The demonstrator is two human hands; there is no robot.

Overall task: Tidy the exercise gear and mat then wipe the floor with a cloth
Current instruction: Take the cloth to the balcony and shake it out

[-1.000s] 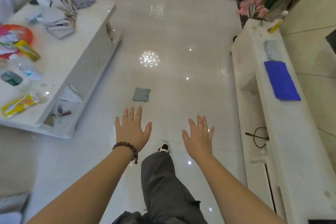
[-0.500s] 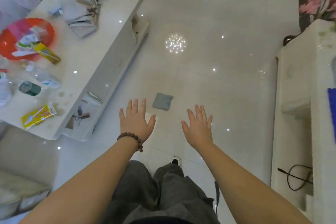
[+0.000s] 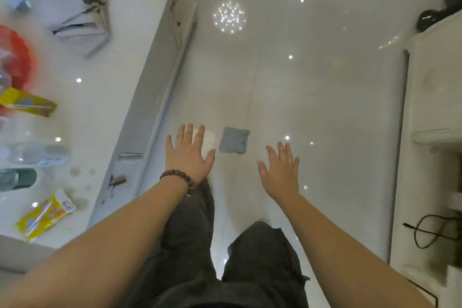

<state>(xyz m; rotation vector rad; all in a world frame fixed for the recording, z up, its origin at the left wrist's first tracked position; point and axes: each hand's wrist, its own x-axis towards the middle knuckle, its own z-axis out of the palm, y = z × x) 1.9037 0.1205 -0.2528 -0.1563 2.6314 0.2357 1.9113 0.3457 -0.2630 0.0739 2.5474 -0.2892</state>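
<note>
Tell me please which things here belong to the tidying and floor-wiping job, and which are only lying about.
For the job:
- grey cloth on the floor
- left hand and right hand, both open, holding nothing

Lying about:
- yellow packets on the white table
- plastic bottle
- red bowl
- black cable

At mid-frame a small grey cloth (image 3: pixel 234 140) lies flat on the glossy white floor (image 3: pixel 312 97). The left hand (image 3: pixel 189 155), with a beaded bracelet (image 3: pixel 178 179) at its wrist, is spread palm-down lower left of the cloth, holding nothing. The right hand (image 3: pixel 281 171) is spread likewise lower right of it, also empty. Dark trouser legs (image 3: pixel 190 237) fill the bottom centre. Along the left edge a white bench (image 3: pixel 105 87) carries yellow packets (image 3: pixel 43 215), bottles (image 3: pixel 37 154) and a red dish (image 3: pixel 17 57). A black cable (image 3: pixel 427 232) lies at lower right.
</note>
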